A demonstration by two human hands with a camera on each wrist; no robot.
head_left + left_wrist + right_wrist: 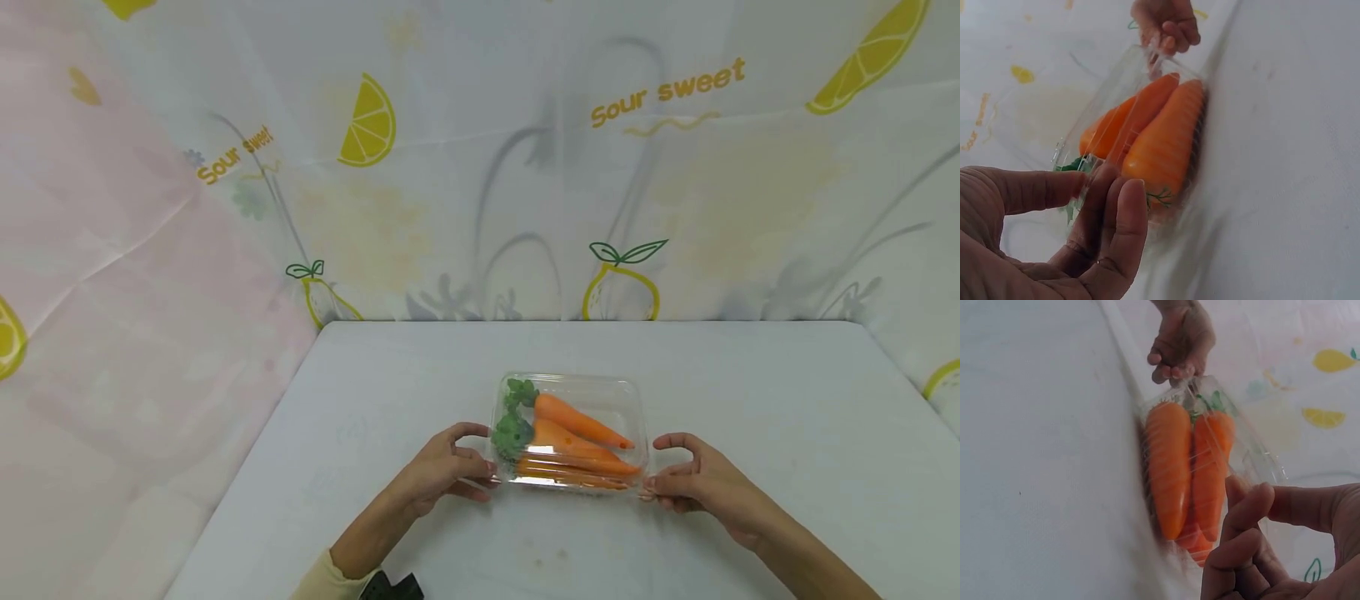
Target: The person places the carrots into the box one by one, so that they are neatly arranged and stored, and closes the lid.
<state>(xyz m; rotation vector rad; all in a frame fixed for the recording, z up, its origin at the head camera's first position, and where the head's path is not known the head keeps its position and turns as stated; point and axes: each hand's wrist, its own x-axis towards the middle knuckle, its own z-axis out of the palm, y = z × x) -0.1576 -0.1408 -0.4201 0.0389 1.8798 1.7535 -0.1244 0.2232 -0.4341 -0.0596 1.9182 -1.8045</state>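
Note:
A clear plastic clamshell box (611, 400) sits on the white table with several orange carrots (570, 446) inside. Their green leafy tops (513, 435) lie toward the box's left end, and the tips point right. At that left end my left hand (442, 471) pinches the box's edge between thumb and fingers, as the left wrist view also shows. My right hand (705, 487) pinches the edge at the near right corner, its index finger raised beside the box. Through the clear wall, the right wrist view shows carrots (1169, 469) lying side by side.
The white table (420, 367) extends around the box on all sides. A white curtain (465, 200) printed with lemons and words hangs behind its far edge, and a pinkish part of it hangs on the left. A small black device (392, 587) is at my left sleeve.

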